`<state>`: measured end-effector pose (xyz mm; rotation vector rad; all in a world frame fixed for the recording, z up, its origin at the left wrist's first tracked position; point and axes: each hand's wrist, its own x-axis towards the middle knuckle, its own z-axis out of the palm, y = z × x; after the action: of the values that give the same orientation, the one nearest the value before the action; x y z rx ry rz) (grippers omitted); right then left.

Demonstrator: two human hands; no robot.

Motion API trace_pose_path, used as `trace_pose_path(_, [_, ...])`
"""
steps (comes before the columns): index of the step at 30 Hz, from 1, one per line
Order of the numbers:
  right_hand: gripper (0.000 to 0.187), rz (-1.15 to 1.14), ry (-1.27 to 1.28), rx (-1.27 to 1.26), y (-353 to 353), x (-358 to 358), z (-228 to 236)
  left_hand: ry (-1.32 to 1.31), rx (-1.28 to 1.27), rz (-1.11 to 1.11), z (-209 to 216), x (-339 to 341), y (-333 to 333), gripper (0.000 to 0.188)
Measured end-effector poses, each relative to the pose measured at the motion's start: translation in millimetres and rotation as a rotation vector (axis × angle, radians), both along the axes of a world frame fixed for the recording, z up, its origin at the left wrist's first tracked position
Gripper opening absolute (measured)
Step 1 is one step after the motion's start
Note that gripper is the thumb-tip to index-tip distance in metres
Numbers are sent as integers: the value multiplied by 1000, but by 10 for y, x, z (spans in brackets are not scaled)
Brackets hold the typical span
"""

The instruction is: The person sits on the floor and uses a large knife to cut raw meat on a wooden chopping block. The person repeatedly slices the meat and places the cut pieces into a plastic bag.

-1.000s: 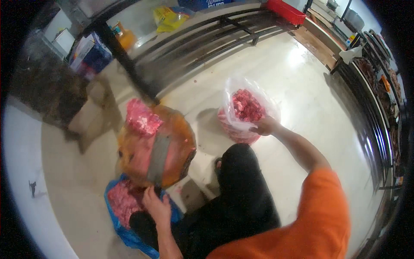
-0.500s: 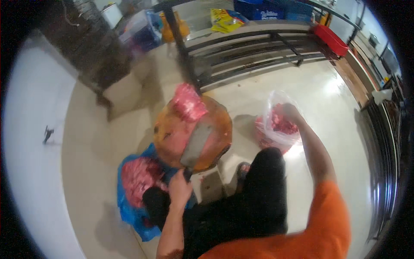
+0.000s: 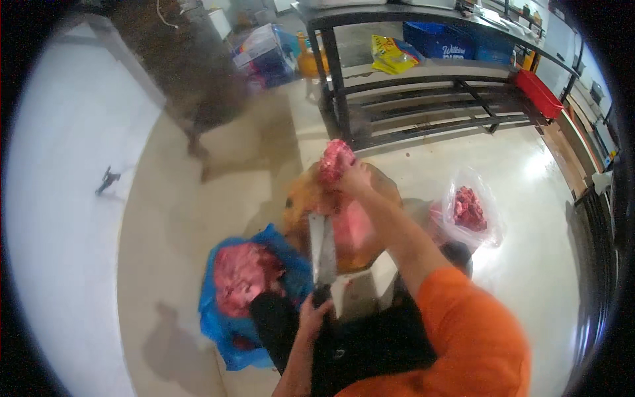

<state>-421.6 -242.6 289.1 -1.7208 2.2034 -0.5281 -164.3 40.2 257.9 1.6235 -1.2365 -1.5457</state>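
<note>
My left hand [image 3: 312, 316] is wrapped round the dark handle of a cleaver [image 3: 323, 248], whose broad blade points away from me over the near left of a round wooden chopping block [image 3: 387, 192]. At the block's far edge my right hand [image 3: 355, 177] grips a chunk of raw meat [image 3: 336, 157]; its fingers are partly blurred. On the floor to the left, a large piece of raw meat [image 3: 239, 278] lies on a blue plastic bag [image 3: 210, 317]. Cut meat pieces [image 3: 468, 209] sit in a clear plastic bag [image 3: 491, 228] on the right.
Beyond the block stands a black metal rack [image 3: 423, 109] with slatted lower bars. A red bin [image 3: 539, 94] is at its right end, and blue crates [image 3: 440, 43] are behind it. A white wall [image 3: 66, 198] runs along the left. My knees flank the block.
My right hand has moved left from the clear bag to the meat on the block. The cleaver has turned more upright in my left hand. The view has shifted, moving the scene rightward.
</note>
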Motion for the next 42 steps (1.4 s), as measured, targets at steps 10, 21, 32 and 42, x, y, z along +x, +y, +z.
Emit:
trace_pose_path(10, [105, -136, -123, 7, 778, 346, -149, 251, 96, 30, -259, 173, 24, 41])
trace_pose_path(21, [79, 89, -672, -363, 1038, -127, -271, -381, -826, 53, 858, -682, -310, 47])
trace_pose_path(32, [57, 73, -709, -389, 262, -659, -970, -463, -463, -131, 452, -944, -885, 41])
trace_pose_path(42, [62, -80, -1276, -219, 1099, -189, 339, 649, -1514, 72, 3221, -1471, -1058, 31])
